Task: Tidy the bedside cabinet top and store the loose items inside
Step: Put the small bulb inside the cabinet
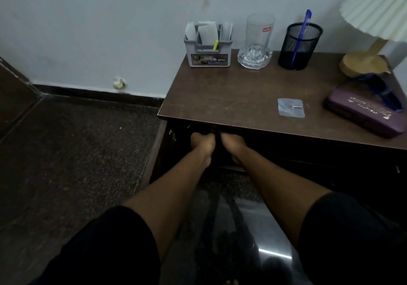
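The bedside cabinet top (231, 95) is being used as ref. for all positions. Directly under its front-left edge the compartment is standing open, w/ the door panel (154, 156) being swung out leftwards, presumably so loose items can be put inside. The lamp (361, 64) is being stood at the back-right corner of the top, prob. as a fixture rather than clutter. A purple case (363, 112) is lying at the front-right of the top, w/ a blue strap (383, 88) trailing across its far end; both are being judged as not yet stored. The left hand (201, 142) and right hand (233, 142) are being reached side by side under the front-left edge of the top, w/ sth. dark between them. Their fingers are being hidden by the overhang and shadow, so whether anything is being gripped can't be told. A grey organiser (208, 51) w/ paper slips is being stood at the back of the top, leftmost in the row there. A black mesh pen cup (299, 46) is being stood at the back, right of centre. Between these two, a glass (259, 31) is being stood in a glass ashtray (254, 58). A clear packet (290, 107) is lying flat on the front half of the top, near the case but apart from it. A blue pen (305, 26) is being leaned in the cup.
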Demonstrator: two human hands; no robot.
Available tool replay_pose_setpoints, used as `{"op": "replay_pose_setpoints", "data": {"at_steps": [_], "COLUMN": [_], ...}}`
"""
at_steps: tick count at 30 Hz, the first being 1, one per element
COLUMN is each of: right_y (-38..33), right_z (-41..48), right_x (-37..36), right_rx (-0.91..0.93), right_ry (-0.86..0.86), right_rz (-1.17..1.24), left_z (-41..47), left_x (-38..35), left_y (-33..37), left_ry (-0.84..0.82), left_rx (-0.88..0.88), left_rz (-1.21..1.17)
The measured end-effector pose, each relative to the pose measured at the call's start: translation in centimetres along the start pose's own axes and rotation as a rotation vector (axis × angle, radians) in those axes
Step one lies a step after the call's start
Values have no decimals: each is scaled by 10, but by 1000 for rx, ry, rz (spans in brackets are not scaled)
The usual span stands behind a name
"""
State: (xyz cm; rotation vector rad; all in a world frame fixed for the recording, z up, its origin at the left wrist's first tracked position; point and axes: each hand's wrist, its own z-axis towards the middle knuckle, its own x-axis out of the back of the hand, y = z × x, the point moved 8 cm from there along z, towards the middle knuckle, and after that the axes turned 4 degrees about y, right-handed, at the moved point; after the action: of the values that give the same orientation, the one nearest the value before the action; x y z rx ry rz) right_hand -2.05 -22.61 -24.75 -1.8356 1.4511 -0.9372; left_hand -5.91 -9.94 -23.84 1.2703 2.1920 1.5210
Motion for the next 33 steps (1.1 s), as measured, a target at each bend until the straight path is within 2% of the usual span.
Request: {"op": "replay_pose_setpoints", "data": {"at_steps": [4, 7, 13, 23, 29, 33], "right_y": [-9, -17, -10, -11, 3, 0], "right_z": [17, 24, 36, 14, -9, -32], "right_x": [-18, -15, -6, 14, 33, 42], "right_rx": [29, 96, 94, 121, 19, 90], "right_ry": [-143, -97, -51, -53, 57, 77], "right_rz": [36, -57, -94, 12, 38, 73], "left_z": [19, 24, 21, 12, -15, -41], "left_x": [-20, -32, -48, -22, -13, -8], "left_y": [2, -3, 0, -5, -2, 3], "left_ry": [-95, -183, -315, -112, -120, -142], "left_rx": [60, 123, 150, 95, 82, 61], "left_rz": [-32, 1, 27, 50, 19, -13]}}
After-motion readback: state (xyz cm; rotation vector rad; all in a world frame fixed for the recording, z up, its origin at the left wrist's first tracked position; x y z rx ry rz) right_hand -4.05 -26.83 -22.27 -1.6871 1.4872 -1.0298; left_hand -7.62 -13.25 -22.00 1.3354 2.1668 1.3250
